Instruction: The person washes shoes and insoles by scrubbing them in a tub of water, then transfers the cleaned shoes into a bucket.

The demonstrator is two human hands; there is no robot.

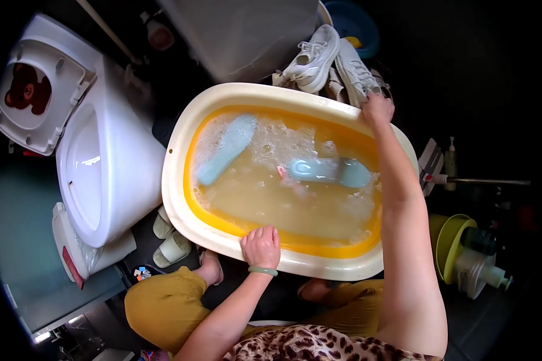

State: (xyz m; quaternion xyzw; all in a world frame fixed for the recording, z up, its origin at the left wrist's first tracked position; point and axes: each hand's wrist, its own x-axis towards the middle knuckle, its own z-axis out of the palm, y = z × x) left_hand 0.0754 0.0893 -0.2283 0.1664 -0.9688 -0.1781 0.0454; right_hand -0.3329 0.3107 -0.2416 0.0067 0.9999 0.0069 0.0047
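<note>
A cream tub with an orange inner wall stands before me, holding cloudy, foamy water. Two pale blue insoles float in it: one insole slants at the left, the other insole lies partly under water right of centre. My left hand, with a pale green bangle at the wrist, is closed over the tub's near rim. Across the tub's right side stretches my right arm. My right hand is beyond the far rim, its fingers closed at the near end of a white sneaker; the fingertips are partly hidden.
Another white sneaker leans beside the first, near further shoes and a blue basin. A toilet stands at the left, with slippers by its base. Yellow-green basins and a mop-like handle are at the right.
</note>
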